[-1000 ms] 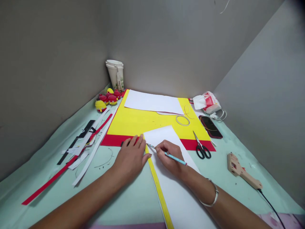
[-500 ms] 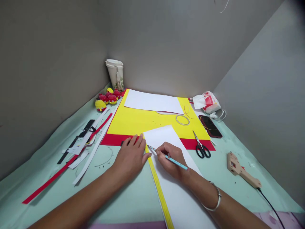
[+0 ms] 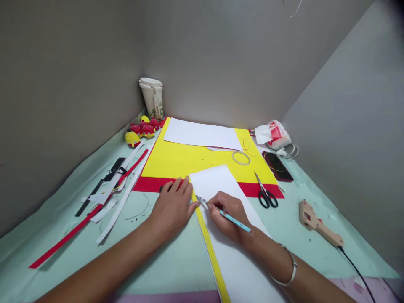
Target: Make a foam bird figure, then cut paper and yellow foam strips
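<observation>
L hand [image 3: 175, 200]: palm-dn, fingers slightly spread on yellow strip [image 3: 208, 248], prob. to stop slip | R hand [image 3: 230, 205]: pinches blue pencil [image 3: 235, 221] nr tip, prob. for ctrl, over white sheet [image 3: 240, 265]

Soft light over the pale-green tablecloth [image 3: 176, 269], source perhaps overhead, faint shadows, dark blurred upper-right corner.

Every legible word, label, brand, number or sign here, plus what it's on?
White cup: vertical lettering, possibly "COFFEE", too blurred to confirm.
Red-and-white packet: printed marks, unreadable.
Pencil: patterned barrel, no readable text.
Phone, glue gun: nothing legible.
No text reads with certainty.
</observation>
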The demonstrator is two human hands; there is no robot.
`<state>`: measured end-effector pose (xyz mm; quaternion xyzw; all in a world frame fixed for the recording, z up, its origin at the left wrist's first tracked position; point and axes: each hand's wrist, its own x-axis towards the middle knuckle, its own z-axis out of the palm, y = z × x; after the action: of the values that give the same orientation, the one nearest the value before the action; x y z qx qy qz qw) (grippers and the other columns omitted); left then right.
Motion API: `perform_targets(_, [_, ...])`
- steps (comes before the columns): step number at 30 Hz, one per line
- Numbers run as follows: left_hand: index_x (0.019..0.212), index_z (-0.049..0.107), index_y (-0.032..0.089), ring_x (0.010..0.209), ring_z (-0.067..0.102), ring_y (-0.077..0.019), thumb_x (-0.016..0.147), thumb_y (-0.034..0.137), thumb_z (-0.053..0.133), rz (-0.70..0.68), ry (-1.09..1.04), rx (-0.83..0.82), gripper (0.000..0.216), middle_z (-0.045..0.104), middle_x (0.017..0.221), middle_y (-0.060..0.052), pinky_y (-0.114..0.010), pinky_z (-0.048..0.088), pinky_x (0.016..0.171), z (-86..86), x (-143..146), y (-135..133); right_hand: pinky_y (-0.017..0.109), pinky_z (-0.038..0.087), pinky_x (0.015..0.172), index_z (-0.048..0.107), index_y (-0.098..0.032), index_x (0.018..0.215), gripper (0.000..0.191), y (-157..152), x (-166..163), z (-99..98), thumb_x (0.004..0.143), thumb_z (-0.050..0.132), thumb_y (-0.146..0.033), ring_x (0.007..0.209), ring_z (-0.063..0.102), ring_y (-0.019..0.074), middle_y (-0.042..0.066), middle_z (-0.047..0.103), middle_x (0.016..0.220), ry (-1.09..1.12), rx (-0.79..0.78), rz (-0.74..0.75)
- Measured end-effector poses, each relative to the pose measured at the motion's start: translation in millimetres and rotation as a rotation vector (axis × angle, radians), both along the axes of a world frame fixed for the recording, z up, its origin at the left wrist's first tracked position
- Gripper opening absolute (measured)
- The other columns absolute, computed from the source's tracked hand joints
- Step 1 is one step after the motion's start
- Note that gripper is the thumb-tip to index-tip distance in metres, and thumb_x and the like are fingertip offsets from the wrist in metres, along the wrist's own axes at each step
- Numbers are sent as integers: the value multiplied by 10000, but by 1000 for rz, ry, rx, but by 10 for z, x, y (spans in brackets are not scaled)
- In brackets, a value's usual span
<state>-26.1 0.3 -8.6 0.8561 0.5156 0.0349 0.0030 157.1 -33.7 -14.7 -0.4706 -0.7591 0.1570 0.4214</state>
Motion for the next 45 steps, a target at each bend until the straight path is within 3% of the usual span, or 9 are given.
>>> perform_targets(23, [1379,505,97,1370,400,-361,948,488,453,-2,30,-18,584,422,1504,-169,-501,345,1053,-9,3,26,221,387,537,608,-188,676,146,-86,50,76,794,563,-116,550,523,105,-26,590,617,32,-102,-32])
perform_targets(29, [1370,520,128,1374,398,-353,940,476,478,16,20,-42,555,424,1507,-153,-500,337,1061,16,16,17,220,499,609,629,-225,1058,167,-194,208,-1,954,499,-224,665,652,132,6,703,764,183,-133,-25])
perform_targets(31, [1368,525,136,1371,402,-353,940,470,481,15,16,-40,545,426,1507,-149,-499,338,1059,19,18,16,222,521,629,611,-236,1103,186,-274,255,-55,969,483,-215,673,671,132,13,720,796,126,-90,32])
perform_targets(36, [1390,497,113,1372,399,-349,946,487,455,8,35,-23,582,424,1507,-154,-493,335,1065,-6,11,28,280,536,701,597,-223,988,97,-475,228,-80,929,536,-174,800,682,182,55,726,888,-215,47,193])
perform_targets(40, [1387,494,108,1364,408,-340,956,473,439,-12,44,23,568,419,1512,-154,-493,335,1065,-49,-6,35,306,542,815,541,-218,945,75,-530,150,-40,912,563,-155,940,673,187,81,712,1040,-269,52,301])
perform_targets(45, [1366,514,112,1350,421,-353,950,469,453,-27,23,65,551,430,1505,-162,-497,327,1072,-86,-28,20,340,547,864,522,-225,933,111,-525,118,-37,918,520,-116,1016,669,203,94,713,1047,-308,38,332])
